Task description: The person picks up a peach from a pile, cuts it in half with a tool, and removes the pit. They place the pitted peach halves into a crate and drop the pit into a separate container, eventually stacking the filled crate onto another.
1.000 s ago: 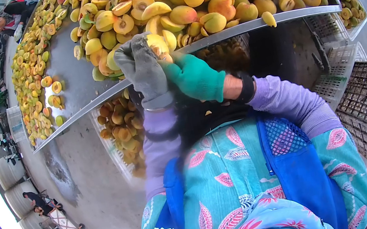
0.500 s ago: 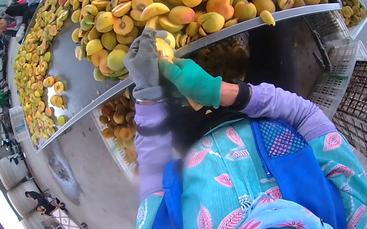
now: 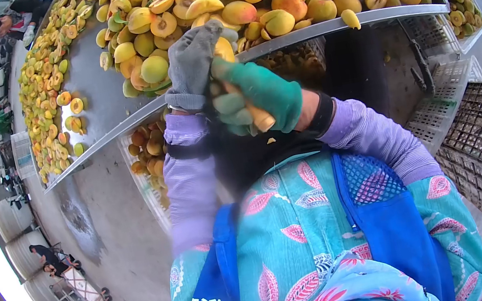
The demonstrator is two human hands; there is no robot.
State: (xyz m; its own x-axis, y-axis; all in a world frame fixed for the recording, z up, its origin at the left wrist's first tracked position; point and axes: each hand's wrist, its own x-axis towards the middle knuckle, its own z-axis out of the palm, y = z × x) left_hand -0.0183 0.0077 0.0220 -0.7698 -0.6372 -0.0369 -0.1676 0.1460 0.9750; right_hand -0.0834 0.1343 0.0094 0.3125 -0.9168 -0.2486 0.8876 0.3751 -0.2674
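While left hand [image 3: 189, 60] grips one fruit [image 3: 225, 50], right hand [image 3: 265, 86] one handle [image 3: 262, 120], dozens of fruits [image 3: 290, 3] crowd a metal-edged table [image 3: 80, 62] above concrete floor [image 3: 134, 219].

A metal-rimmed grey surface [image 3: 92, 70] carries a heap of whole and cut fruit [image 3: 238, 13], yellow, green and reddish. Fruit halves [image 3: 46, 100] form a band along its left side, smooth grey showing between. One small yellow piece [image 3: 350, 19] lies across the rim [image 3: 387, 14].

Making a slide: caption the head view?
Grey-gloved left hand holding a yellow fruit, green-gloved right hand gripping a tan handle, at a fruit-heaped table.
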